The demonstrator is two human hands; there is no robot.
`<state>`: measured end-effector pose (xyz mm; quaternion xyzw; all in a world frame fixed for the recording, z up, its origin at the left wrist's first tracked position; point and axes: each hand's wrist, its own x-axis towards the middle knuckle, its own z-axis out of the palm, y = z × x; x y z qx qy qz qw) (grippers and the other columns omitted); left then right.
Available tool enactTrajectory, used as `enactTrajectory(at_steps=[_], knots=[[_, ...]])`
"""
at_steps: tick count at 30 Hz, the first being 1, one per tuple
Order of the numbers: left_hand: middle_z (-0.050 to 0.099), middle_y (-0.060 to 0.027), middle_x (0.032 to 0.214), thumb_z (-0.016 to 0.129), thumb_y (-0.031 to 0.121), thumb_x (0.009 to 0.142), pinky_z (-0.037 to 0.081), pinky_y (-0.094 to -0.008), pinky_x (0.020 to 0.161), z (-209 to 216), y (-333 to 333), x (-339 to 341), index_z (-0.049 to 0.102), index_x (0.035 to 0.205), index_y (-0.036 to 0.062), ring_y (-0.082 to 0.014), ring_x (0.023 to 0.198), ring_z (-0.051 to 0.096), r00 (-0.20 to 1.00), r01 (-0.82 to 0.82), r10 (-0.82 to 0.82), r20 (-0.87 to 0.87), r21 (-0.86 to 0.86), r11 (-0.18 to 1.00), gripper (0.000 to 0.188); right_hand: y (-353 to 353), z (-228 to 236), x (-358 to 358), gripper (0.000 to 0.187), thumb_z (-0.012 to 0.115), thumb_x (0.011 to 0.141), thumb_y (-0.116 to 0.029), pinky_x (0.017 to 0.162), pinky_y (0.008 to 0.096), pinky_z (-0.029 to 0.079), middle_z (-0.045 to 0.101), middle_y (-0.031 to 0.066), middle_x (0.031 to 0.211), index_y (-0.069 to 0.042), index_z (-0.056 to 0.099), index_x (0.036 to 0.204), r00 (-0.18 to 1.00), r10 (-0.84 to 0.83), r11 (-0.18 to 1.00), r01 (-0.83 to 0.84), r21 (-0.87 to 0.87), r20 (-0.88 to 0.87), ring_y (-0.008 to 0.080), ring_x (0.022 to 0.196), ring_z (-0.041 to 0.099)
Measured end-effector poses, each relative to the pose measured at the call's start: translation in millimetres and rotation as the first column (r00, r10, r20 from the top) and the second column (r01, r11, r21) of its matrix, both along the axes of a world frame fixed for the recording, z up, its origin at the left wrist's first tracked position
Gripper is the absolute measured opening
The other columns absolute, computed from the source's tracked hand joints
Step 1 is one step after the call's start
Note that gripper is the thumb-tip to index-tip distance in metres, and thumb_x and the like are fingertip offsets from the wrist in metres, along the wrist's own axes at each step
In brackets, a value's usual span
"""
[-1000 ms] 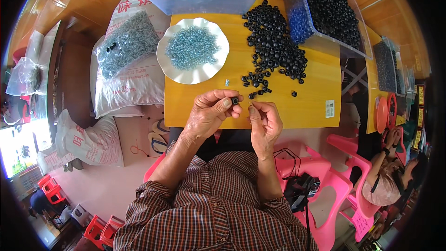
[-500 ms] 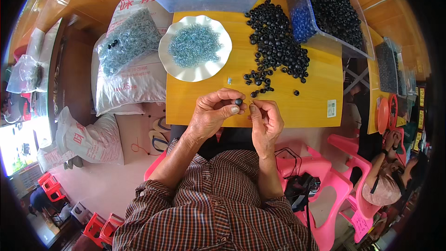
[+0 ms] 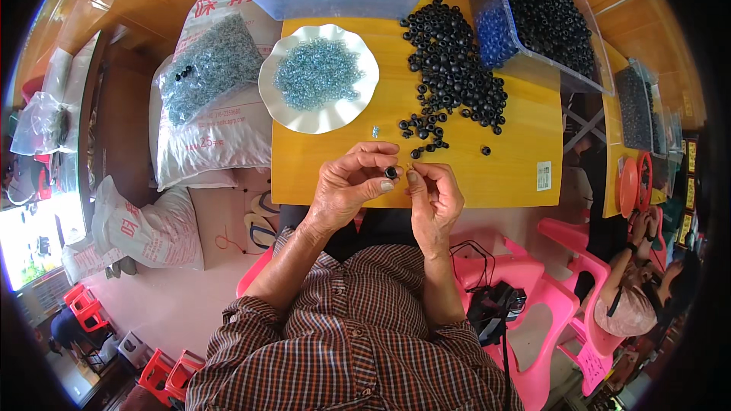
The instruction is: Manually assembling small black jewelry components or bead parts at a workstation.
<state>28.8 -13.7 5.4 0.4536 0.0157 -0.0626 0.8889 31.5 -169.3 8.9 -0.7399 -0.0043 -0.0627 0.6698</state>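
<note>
Between the thumb and fingers of my left hand [image 3: 348, 183] is a small round black bead [image 3: 391, 173], its hollow opening showing. Close beside it, my right hand [image 3: 434, 194] has thumb and forefinger pinched together; whatever sits at their tips is too small to name. Both hands are above the near edge of the yellow table [image 3: 327, 175]. Ahead of them a heap of similar black beads [image 3: 449, 68] spreads over the tabletop. A white scalloped plate [image 3: 278, 110] bears many small clear bluish pieces [image 3: 316, 74], and a few more [image 3: 375, 132] lie near its rim.
Clear plastic bins of black pieces stand at the back [image 3: 350, 0] and back right [image 3: 533, 61]. Left of the table, a clear bag of bluish pieces [image 3: 213, 68] rests on a white sack [image 3: 221, 137]. Pink chairs [image 3: 544, 312] and a seated person [image 3: 628, 308] are at right.
The black bead has turned in my left fingers, so its hollow opening now shows instead of its smooth side. My right hand keeps its pinch almost in place.
</note>
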Motion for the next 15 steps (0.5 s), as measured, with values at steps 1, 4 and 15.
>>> enactTrajectory(at_steps=[1,4,15], knots=[[0.052,-0.0153,0.126,0.066,-0.011,0.078,0.051,-0.033,0.091,-1.3,0.7,-0.7,0.065,0.108,-0.0016,-0.0196,0.098,0.062,1.0,0.014,-0.014,0.01,0.025,1.0,0.032,0.1,-0.4,-0.1,0.008,0.064,0.087,0.002,0.058,0.022,0.05,0.059,0.0076,0.089,0.004,0.061,0.094,1.0,-0.004,1.0,0.004,0.001,-0.002,0.0105,0.065,0.06],[0.054,-0.0162,0.125,0.065,-0.01,0.08,0.051,-0.0337,0.09,-0.3,-1.1,-0.5,0.064,0.111,-0.0011,-0.0206,0.099,0.063,1.0,-0.016,0.015,0.022,0.036,0.999,0.033,0.1,2.0,-0.5,0.007,0.064,0.087,0.002,0.057,0.0221,0.049,0.059,0.0075,0.089,0.004,0.061,0.094,1.0,0.0,1.0,0.0,-0.01,0.004,0.0102,0.066,0.059],[0.064,-0.0171,0.108,0.054,0.001,0.093,0.055,-0.0331,0.079,-7.6,3.5,-2.9,0.059,0.121,-0.0029,-0.0224,0.089,0.065,0.992,0.025,-0.058,-0.112,-0.282,0.959,0.028,2.2,17.0,-5.1,0.009,0.062,0.088,0.003,0.058,0.0195,0.048,0.057,0.0065,0.09,0.006,0.061,0.096,0.998,0.037,0.985,-0.026,0.17,-0.058,0.008,0.066,0.056]])
